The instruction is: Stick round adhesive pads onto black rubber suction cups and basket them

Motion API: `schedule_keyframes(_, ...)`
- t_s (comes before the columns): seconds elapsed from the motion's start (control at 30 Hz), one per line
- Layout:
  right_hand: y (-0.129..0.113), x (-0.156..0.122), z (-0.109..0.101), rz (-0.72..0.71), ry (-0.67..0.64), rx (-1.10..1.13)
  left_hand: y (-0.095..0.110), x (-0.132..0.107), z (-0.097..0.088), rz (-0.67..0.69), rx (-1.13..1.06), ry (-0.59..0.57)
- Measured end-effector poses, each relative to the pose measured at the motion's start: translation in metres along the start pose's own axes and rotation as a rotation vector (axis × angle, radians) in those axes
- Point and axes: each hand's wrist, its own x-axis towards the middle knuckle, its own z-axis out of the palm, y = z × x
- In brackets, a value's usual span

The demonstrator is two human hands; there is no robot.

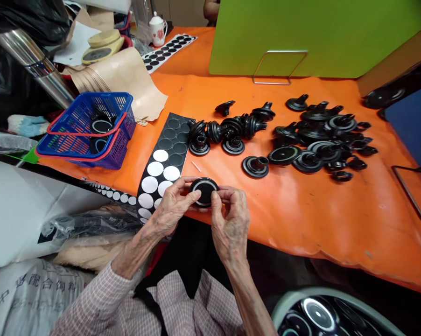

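Observation:
Between my hands, above the table's front edge, is a black round knob (206,195) with a silver ring on its flat face, which is turned up toward me. My left hand (173,205) grips it from the left, thumb on the face and fingers beneath. On the right side, the thumb and fingertips of my right hand (230,214) close on its rim. Just left of it lies a black sheet of round stickers (161,163), with white circles where discs are gone and black discs farther back. A thin white stick (196,166) lies beyond the knob.
Loose black knobs (255,166) lie in two groups on the orange table (301,205). A blue basket (121,140) with red handles stands left. A green board (301,32) rises at the back. Below right, a tub (280,303) holds more round black parts.

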Motion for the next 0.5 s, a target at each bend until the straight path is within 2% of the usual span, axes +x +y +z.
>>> schedule_keyframes(0.1, 0.0, 0.0, 0.004, 0.002, 0.01, -0.027, -0.001, 0.0, -0.003, 0.014, 0.005, 0.028)
schedule_keyframes(0.17, 0.0, 0.0, 0.005, 0.107, 0.017, 0.067, -0.001, -0.002, -0.005, 0.022, -0.007, 0.038)
schedule_keyframes(0.27, -0.002, 0.004, 0.002, 0.303, -0.132, 0.286, 0.002, -0.01, -0.007, 0.031, -0.037, 0.029)
schedule_keyframes(0.33, -0.004, 0.012, 0.003, 0.336, -0.275, 0.37, 0.007, -0.012, -0.012, 0.05, -0.015, 0.018)
schedule_keyframes(0.43, -0.02, 0.036, 0.026, 0.273, -0.421, 0.479, 0.033, -0.006, -0.031, 0.152, 0.127, 0.067)
schedule_keyframes(0.5, -0.049, 0.054, 0.053, 0.211, -0.531, 0.588, 0.069, -0.004, -0.051, 0.28, 0.247, 0.156)
